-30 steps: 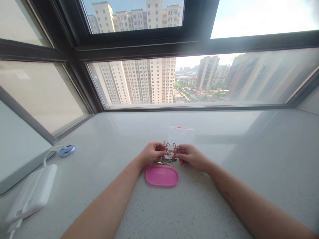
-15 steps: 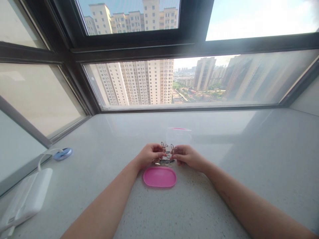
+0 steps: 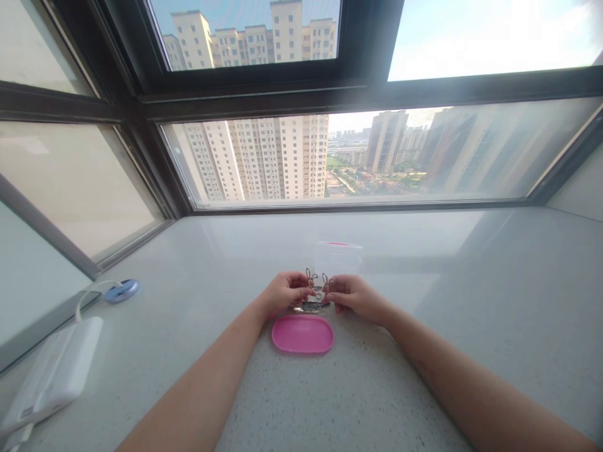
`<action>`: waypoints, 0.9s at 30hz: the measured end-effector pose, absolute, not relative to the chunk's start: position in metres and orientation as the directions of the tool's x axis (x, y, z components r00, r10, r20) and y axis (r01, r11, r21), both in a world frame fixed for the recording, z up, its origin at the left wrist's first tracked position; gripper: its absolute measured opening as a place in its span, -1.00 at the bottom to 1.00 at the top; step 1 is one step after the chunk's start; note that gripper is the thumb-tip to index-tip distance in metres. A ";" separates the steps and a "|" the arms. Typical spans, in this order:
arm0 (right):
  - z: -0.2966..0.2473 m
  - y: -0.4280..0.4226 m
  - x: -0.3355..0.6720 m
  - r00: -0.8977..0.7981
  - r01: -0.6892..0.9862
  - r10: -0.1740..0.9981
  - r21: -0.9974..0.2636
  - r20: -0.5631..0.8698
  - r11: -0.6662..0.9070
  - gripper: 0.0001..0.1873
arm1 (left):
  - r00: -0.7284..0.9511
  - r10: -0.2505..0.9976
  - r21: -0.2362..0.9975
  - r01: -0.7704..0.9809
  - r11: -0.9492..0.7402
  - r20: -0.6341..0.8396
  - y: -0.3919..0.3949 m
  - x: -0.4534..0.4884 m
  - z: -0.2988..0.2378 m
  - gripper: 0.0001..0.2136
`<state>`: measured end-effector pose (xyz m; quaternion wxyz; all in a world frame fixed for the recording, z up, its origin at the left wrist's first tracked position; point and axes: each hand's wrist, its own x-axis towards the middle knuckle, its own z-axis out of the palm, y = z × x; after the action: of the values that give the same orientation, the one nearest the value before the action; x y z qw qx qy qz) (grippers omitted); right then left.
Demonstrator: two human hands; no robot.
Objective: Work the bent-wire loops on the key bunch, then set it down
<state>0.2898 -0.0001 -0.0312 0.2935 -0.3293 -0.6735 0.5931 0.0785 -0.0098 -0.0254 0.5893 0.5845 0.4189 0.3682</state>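
Observation:
My left hand (image 3: 282, 292) is pinched on a small rabbit-shaped metal clip (image 3: 311, 276), held upright. My right hand (image 3: 355, 295) pinches a second rabbit-shaped clip (image 3: 326, 280) right beside the first, the two almost touching. Below them, between my hands, a small pile of more metal clips (image 3: 311, 306) lies on the speckled sill (image 3: 358, 389). A pink oval lid (image 3: 302, 334) lies flat just in front of the pile. A clear plastic container (image 3: 337, 257) with a pink rim stands just behind my hands.
A white power bank (image 3: 54, 370) lies at the near left, cabled to a small blue round charger (image 3: 121, 290). Dark window frames and glass close the sill at the back and left. High-rise buildings show outside.
Both hands stay together holding the two clips; they have barely shifted. The view has moved slightly.

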 end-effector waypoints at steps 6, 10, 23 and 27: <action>-0.029 0.000 0.289 -0.610 0.089 0.792 -0.992 0.017 0.089 -0.64 | 0.375 0.925 0.997 0.060 0.045 -0.064 -0.010 0.079 -0.025 -0.68; -0.030 0.001 0.289 -0.603 0.095 0.798 -0.992 0.005 0.079 -0.64 | 0.378 0.924 0.997 0.062 0.047 -0.067 -0.009 0.079 -0.025 -0.69; -0.030 0.002 0.288 -0.564 0.132 0.826 -0.986 0.014 0.106 -0.61 | 0.383 0.921 0.997 0.052 0.059 -0.075 -0.009 0.080 -0.019 -0.73; -0.032 0.004 0.289 -0.560 0.151 0.828 -0.981 0.020 0.125 -0.62 | 0.378 0.923 0.996 0.068 0.051 -0.073 -0.010 0.080 -0.016 -0.74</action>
<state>0.2894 0.0037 -0.0319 0.3042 -0.3572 -0.6857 0.5565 0.0800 -0.0102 -0.0164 0.5885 0.5852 0.4234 0.3631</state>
